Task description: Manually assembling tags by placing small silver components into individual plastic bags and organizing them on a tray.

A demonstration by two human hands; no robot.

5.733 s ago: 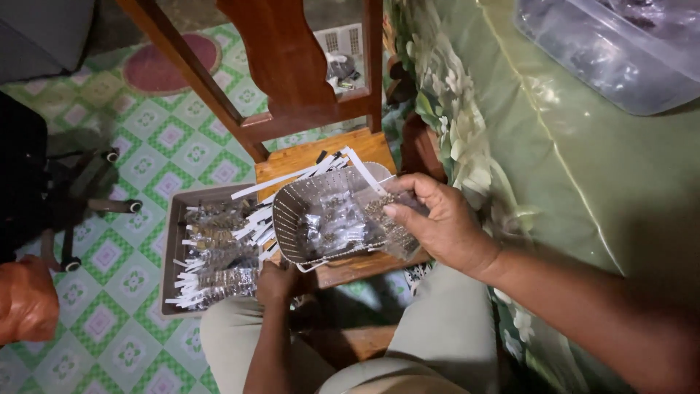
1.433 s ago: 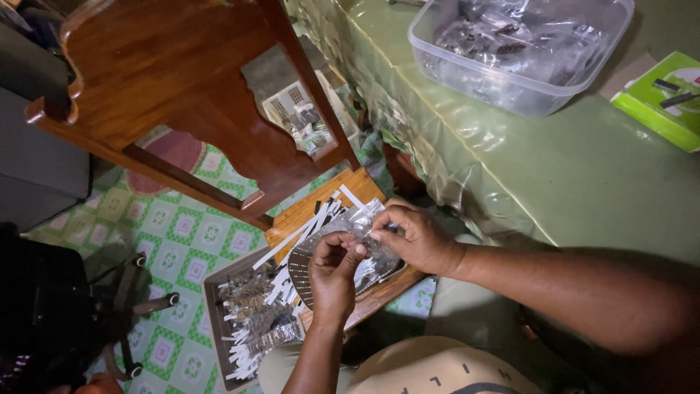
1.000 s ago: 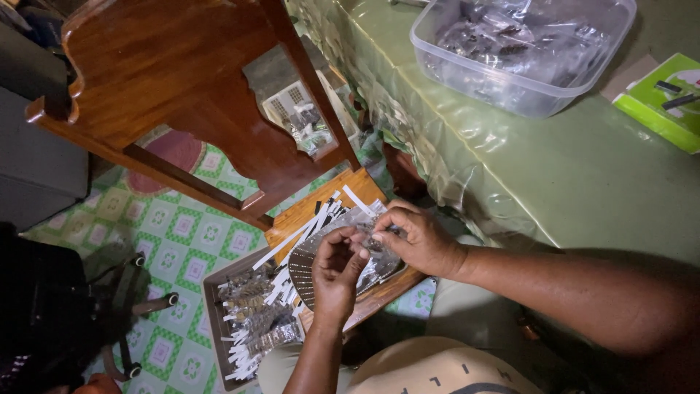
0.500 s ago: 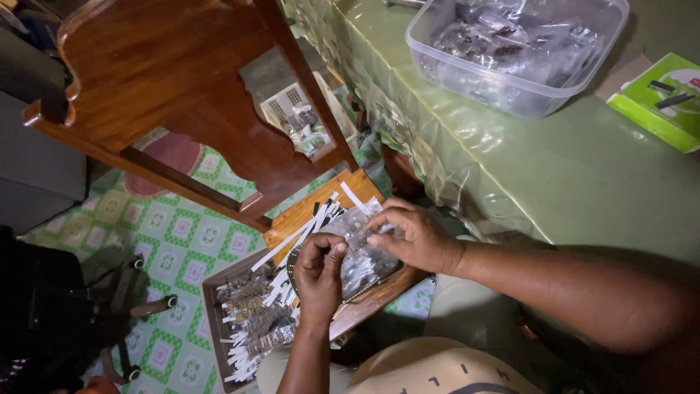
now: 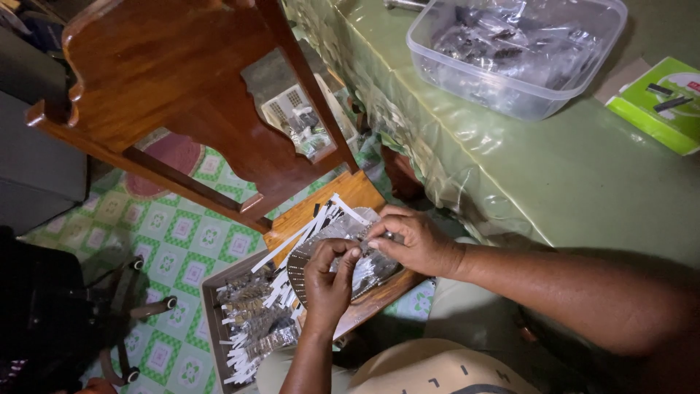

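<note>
My left hand (image 5: 329, 279) and my right hand (image 5: 413, 242) meet over a round perforated basket (image 5: 297, 266) that rests on a wooden seat (image 5: 343, 198) in front of my lap. The basket holds several small clear plastic packets (image 5: 364, 270) with dark parts inside. Both hands pinch the same clear packet between their fingertips, just above the pile. White paper strips (image 5: 321, 217) stick out along the basket's far side.
A shallow tray (image 5: 211, 321) of packets and white strips lies on the tiled floor to the left. A wooden chair back (image 5: 168, 102) rises ahead. On the green covered table (image 5: 547, 175) stand a clear tub (image 5: 510, 95) of packets and a green box (image 5: 656, 109).
My view has swung up toward the table since the oldest frame. My left hand came up from under the basket and joined the right hand on a packet; in the last second both shifted slightly.
</note>
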